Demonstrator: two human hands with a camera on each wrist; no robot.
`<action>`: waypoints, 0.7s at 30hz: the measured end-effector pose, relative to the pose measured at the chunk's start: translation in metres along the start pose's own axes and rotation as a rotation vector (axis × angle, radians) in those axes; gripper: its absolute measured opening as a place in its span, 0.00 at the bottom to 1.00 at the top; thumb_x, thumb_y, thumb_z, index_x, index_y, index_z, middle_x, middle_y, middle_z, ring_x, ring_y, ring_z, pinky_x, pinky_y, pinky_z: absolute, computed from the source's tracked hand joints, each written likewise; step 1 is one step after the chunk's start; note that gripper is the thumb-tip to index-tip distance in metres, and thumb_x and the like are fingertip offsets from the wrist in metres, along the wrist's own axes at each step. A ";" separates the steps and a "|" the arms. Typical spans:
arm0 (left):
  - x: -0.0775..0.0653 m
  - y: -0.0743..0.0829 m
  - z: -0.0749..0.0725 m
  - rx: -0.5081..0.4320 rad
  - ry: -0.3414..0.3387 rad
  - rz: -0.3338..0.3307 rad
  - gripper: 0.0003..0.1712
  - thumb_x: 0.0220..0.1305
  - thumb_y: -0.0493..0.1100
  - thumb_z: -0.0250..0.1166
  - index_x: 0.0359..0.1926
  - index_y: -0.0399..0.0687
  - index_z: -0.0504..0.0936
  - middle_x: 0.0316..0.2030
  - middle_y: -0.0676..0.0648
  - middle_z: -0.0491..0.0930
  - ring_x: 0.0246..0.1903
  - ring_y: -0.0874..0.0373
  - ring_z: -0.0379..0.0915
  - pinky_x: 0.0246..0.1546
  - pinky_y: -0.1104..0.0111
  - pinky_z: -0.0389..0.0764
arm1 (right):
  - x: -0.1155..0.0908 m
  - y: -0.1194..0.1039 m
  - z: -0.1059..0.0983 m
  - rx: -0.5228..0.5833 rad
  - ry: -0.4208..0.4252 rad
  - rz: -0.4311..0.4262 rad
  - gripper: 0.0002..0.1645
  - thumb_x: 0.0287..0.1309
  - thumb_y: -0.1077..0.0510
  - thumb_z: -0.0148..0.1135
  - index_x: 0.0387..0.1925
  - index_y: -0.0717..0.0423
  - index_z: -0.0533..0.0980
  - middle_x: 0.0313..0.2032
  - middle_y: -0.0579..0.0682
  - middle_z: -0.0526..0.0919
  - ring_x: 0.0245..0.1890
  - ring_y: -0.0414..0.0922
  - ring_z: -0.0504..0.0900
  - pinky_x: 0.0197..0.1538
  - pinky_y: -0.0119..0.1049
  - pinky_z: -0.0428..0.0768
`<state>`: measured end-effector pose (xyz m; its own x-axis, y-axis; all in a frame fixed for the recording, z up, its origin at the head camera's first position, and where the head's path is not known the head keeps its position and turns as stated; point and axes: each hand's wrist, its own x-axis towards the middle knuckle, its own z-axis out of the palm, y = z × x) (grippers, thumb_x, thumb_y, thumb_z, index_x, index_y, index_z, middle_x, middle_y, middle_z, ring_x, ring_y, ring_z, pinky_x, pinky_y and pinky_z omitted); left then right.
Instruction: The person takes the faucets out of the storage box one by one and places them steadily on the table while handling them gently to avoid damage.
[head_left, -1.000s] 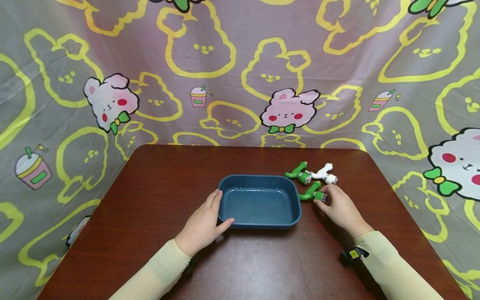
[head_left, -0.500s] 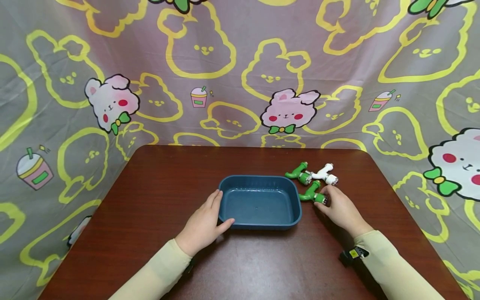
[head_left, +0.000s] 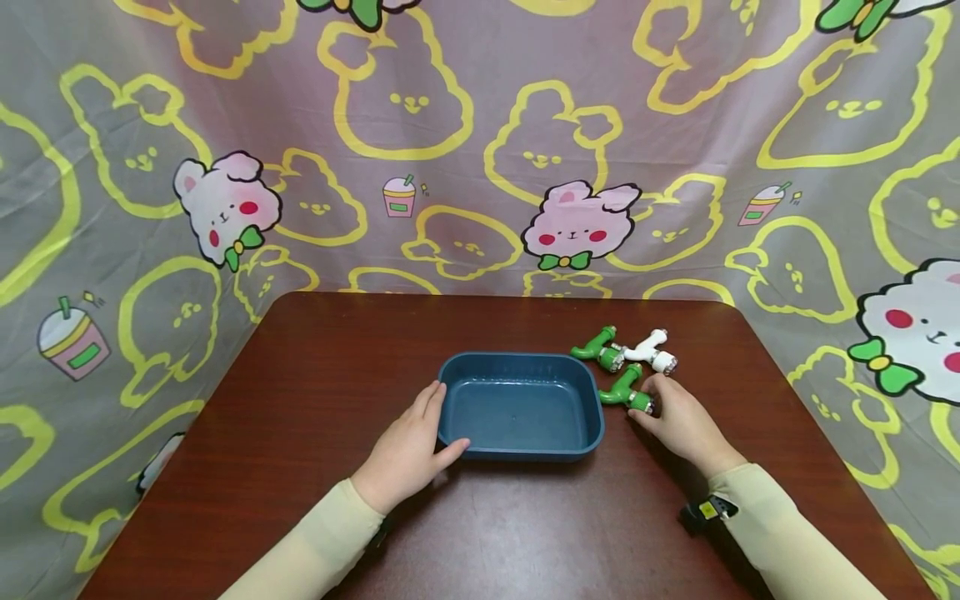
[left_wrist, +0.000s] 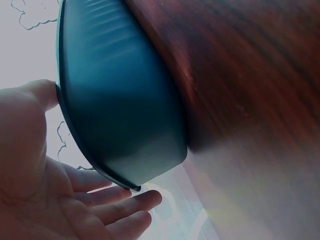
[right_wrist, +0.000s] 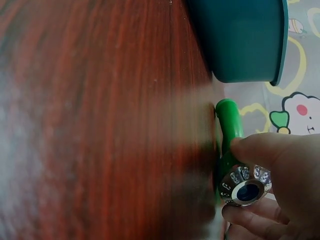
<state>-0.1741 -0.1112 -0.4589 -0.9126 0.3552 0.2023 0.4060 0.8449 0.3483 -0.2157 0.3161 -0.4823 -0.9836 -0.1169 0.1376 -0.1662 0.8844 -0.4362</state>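
My left hand (head_left: pixel 405 442) lies against the left end of a dark blue plastic basin (head_left: pixel 517 412), its fingers fairly straight along the rim. In the left wrist view the thumb touches that rim (left_wrist: pixel 75 130) too. To the right of the basin, my right hand (head_left: pixel 686 421) pinches the handle end of a green faucet (head_left: pixel 621 387). Seen from the right wrist, the thumb (right_wrist: pixel 255 147) presses the green body near a chrome knob (right_wrist: pixel 246 187) and the other fingers curl below. Another green faucet (head_left: pixel 600 346) and a white faucet (head_left: pixel 647 346) lie behind it.
Everything stands on a reddish-brown wooden table (head_left: pixel 337 350). A curtain (head_left: pixel 450 183) with rabbit drawings hangs round its back and sides. The held faucet's spout lies close to the basin's right wall.
The handle end of the nearer green faucet has shifted slightly toward me under the right hand's fingers. The left hand and the basin have kept their places.
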 end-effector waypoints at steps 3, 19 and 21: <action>0.000 0.000 0.000 -0.001 0.002 0.001 0.54 0.65 0.63 0.70 0.76 0.31 0.60 0.74 0.32 0.63 0.66 0.40 0.74 0.59 0.52 0.82 | 0.000 0.000 0.000 0.000 -0.002 0.003 0.24 0.58 0.54 0.76 0.48 0.58 0.73 0.36 0.52 0.78 0.34 0.47 0.73 0.36 0.39 0.71; 0.000 -0.002 0.000 -0.005 0.002 0.004 0.53 0.66 0.62 0.70 0.76 0.31 0.60 0.74 0.31 0.64 0.66 0.39 0.74 0.60 0.51 0.81 | -0.002 -0.006 -0.002 -0.022 0.079 -0.067 0.23 0.59 0.52 0.76 0.49 0.60 0.77 0.42 0.57 0.82 0.40 0.50 0.77 0.43 0.47 0.76; 0.000 -0.002 -0.002 0.000 -0.002 0.005 0.54 0.65 0.63 0.70 0.76 0.31 0.60 0.74 0.31 0.64 0.67 0.39 0.73 0.61 0.51 0.81 | -0.003 -0.008 -0.002 -0.022 0.092 -0.070 0.22 0.60 0.53 0.74 0.49 0.61 0.77 0.43 0.58 0.82 0.41 0.52 0.78 0.45 0.50 0.77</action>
